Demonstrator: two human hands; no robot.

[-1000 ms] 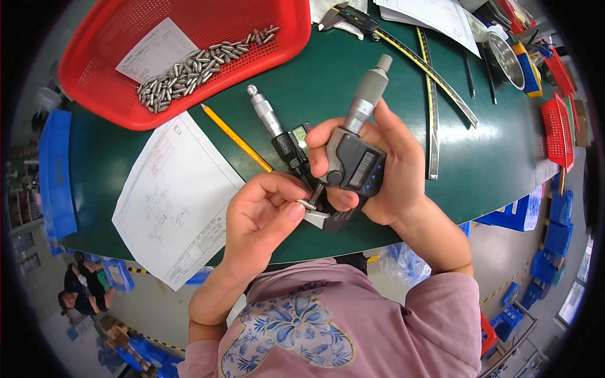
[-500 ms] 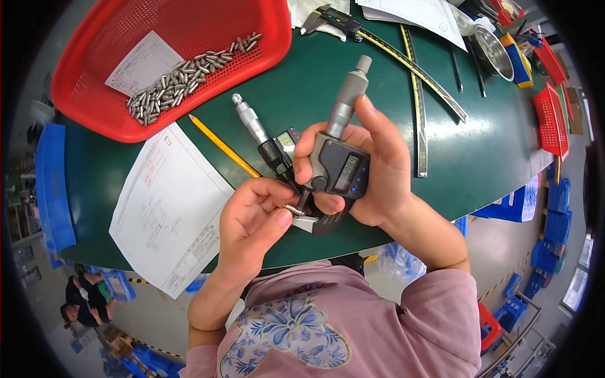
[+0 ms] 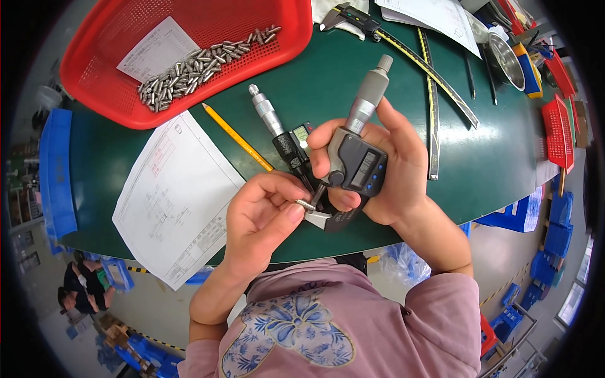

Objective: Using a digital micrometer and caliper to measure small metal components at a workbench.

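Observation:
My right hand is closed around a digital micrometer, its thimble pointing up and away and its display facing up. Between the thumb and fingers of my left hand is a small metal pin. The pin's free end sits at the micrometer's measuring gap; whether the jaws touch it I cannot tell. Just beyond my left fingers, a second digital micrometer lies on the green table, its near end hidden behind my hands.
A red basket holds many metal pins and a paper slip. A yellow pencil lies beside a drawing sheet. Farther right are a digital caliper, a steel bowl and a small red basket.
In the picture, my hands and the table things sit slightly farther right. The pin has tilted a little, and its end remains by the micrometer's gap. The display reading has changed.

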